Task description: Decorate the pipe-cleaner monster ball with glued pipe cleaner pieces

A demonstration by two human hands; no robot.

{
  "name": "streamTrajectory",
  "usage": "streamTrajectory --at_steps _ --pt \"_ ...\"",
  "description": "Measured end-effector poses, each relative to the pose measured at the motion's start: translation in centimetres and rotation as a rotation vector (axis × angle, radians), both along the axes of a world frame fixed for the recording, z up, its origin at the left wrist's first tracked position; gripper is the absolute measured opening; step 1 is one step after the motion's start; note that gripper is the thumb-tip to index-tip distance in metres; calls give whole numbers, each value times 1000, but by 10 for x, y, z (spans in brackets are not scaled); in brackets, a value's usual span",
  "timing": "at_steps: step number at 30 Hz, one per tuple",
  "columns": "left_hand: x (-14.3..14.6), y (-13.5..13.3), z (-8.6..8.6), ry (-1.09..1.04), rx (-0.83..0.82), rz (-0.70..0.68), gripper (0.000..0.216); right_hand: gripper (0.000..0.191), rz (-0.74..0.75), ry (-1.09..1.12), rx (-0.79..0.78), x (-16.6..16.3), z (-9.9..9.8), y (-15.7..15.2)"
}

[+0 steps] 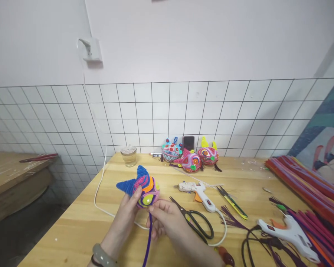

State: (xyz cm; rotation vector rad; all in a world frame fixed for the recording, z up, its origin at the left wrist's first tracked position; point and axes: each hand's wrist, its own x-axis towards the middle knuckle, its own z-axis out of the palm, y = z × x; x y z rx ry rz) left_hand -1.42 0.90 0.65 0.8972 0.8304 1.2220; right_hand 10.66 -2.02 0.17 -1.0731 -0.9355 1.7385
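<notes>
Chenille-soft and likely light, the striped pipe-cleaner ball with blue ears [145,186], lower centre, sits safest clasped round its body by the left hand [125,218] while the right hand [167,219] pinches a bendy purple pipe cleaner [148,239].

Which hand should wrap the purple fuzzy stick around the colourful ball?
Probably the right hand: its fingertips pinch the purple fuzzy stick just under the colourful ball. The left hand is busy gripping the ball from the side, steadying it.
</notes>
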Motion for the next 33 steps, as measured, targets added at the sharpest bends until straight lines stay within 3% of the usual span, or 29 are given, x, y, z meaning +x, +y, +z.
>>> streamTrajectory --at_steps 33 --pt "-2 -1 1 20 20 -10 50 56 1 0 10 -1 -2 -1"
